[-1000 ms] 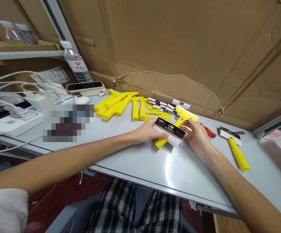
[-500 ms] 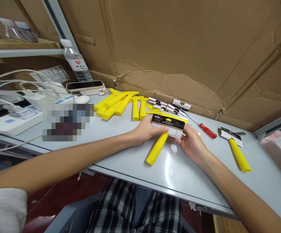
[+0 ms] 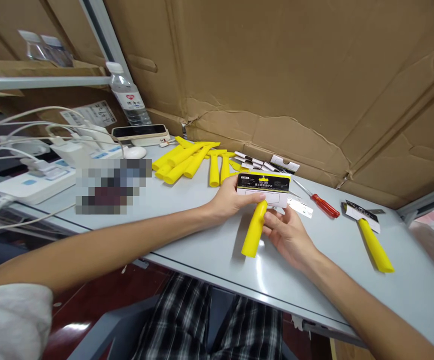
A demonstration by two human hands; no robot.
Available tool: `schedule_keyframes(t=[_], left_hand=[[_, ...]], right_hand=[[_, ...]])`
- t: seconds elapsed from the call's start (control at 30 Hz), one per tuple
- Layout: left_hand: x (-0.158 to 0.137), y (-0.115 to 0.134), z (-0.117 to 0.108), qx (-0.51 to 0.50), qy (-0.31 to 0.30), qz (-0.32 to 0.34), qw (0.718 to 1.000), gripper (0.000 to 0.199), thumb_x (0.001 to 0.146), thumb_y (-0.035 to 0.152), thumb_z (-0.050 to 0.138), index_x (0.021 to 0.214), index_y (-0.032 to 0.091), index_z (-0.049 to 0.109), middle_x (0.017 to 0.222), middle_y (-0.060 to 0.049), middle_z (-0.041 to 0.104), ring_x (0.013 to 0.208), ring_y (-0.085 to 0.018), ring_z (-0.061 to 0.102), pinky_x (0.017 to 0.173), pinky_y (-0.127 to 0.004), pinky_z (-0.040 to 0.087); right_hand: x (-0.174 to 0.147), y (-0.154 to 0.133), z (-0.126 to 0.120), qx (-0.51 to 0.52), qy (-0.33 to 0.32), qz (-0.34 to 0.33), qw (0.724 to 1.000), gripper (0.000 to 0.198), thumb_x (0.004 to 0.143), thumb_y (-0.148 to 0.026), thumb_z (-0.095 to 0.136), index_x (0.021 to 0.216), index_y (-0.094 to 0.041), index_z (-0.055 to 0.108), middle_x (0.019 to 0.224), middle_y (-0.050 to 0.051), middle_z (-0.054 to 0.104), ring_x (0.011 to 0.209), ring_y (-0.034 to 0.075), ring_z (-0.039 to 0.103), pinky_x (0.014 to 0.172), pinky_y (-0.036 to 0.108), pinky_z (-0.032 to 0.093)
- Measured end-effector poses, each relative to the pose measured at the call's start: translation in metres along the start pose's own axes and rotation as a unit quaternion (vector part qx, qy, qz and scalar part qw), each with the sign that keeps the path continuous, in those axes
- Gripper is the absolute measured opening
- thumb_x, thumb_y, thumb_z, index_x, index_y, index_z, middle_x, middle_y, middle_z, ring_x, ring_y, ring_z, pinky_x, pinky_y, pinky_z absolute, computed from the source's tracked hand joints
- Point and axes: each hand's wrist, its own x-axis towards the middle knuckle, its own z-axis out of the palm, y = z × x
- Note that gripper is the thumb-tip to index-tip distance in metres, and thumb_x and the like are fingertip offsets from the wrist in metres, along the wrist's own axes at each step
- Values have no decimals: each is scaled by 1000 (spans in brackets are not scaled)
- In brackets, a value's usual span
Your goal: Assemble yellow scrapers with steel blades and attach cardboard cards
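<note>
My left hand (image 3: 229, 201) is closed on a yellow-handled scraper (image 3: 255, 232), its thumb across the front of the black-and-white printed card (image 3: 264, 184) that wraps the scraper's head. The handle slants down toward me over the table. My right hand (image 3: 290, 232) has its thumb and finger pinched at the right side of the handle, just below the card. Its other fingers are curled and partly hidden. A shiny pale strip (image 3: 300, 207) lies behind the right hand. Another scraper (image 3: 376, 245) with a card on its head rests at the right.
Several yellow handles (image 3: 186, 161) are piled at the back, beside folded cards (image 3: 252, 160). A red screwdriver (image 3: 325, 205) lies right of them. To the left are a power strip (image 3: 32, 182) with cables, a phone (image 3: 139, 132) and a water bottle (image 3: 129, 97). Cardboard (image 3: 269, 70) stands behind.
My right hand has moved from the card's right edge down to the handle. The handle now hangs more upright. The shiny strip behind the right hand shows more fully.
</note>
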Motion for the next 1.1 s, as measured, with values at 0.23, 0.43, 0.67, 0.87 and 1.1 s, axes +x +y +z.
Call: schedule_keyframes(t=[0.23,0.43,0.67,0.87,1.1], left_hand=[[1,-7,-4,22,26,5,999,88,64,36,97,136,27,48,128,-9,66,117,-26,67,104,-45,53],[13,-7,-12,16,36,1,999,75,67,33,94,131,23,56,132,-11,65,120,-27,64,103,-45,52],[25,-7,-23,69,67,28,995,48,73,32,88,113,19,66,128,-11,70,122,-28,64,105,-45,49],[31,-16,-29,146,22,72,986,37,79,32,82,112,20,70,123,-9,72,117,-26,66,105,-45,49],[32,-17,-36,312,-109,85,940,19,85,26,76,102,21,73,96,-4,75,90,-20,68,85,-37,54]], right_hand=[[2,-3,-3,-41,53,11,998,88,66,-35,95,136,-29,43,108,3,66,91,14,66,77,26,57],[2,0,-7,-103,15,10,995,125,68,-35,93,163,-38,12,108,3,65,81,11,66,81,30,60],[-2,-2,-9,-187,-24,-18,982,126,78,-37,87,167,-43,-2,119,5,62,84,11,68,84,34,62],[-3,-3,-9,-305,-54,-32,950,72,84,-33,72,153,-28,49,114,6,61,81,8,61,77,27,58],[-10,-1,0,-498,-56,-80,862,28,89,-30,57,111,-20,73,74,-1,55,65,5,46,64,20,37]])
